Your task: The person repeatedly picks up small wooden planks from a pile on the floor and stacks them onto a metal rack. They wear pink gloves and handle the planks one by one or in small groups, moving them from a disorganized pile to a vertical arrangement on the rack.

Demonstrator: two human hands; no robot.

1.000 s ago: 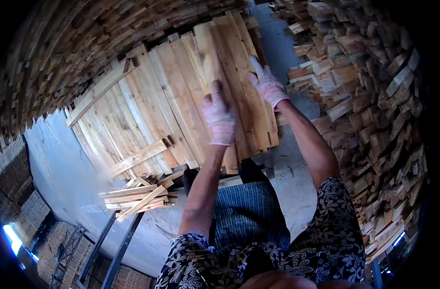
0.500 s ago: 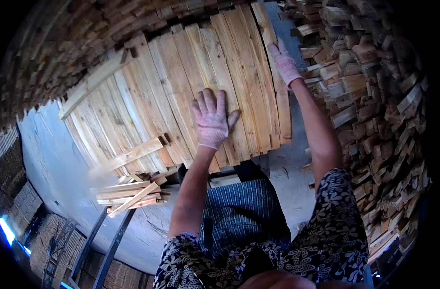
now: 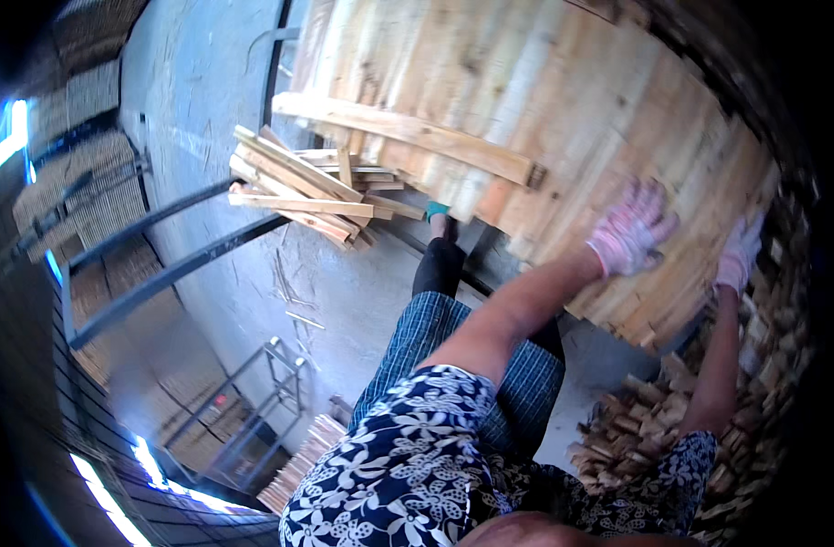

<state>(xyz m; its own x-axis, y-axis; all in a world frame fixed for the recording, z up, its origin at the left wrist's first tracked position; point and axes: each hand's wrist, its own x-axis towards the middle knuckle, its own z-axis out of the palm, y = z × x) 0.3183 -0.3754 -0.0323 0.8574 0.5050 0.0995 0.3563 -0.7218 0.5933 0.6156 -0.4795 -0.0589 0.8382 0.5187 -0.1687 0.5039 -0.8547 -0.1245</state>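
A row of pale wooden boards (image 3: 490, 73) lies side by side in front of me, forming a broad flat panel. My left hand (image 3: 628, 230), in a pinkish-white knit glove, rests on the boards with its fingers spread. Along the panel's right edge is my gloved right hand (image 3: 740, 253), fingers stretched out against the outermost board; its far side is hard to make out. A narrow wooden strip (image 3: 408, 137) lies across the boards, left of my left hand. The picture is somewhat blurred over the panel.
A loose stack of short wooden strips (image 3: 307, 187) sits on dark metal rails (image 3: 161, 237) at the left. Heaped wood pieces (image 3: 654, 415) lie at the right. Another metal frame (image 3: 253, 410) stands lower left on the grey floor (image 3: 243, 301).
The view has swung left, so the panel and both hands appear farther right. Both hands stay on the boards, the left still spread flat, the right still at the right edge.
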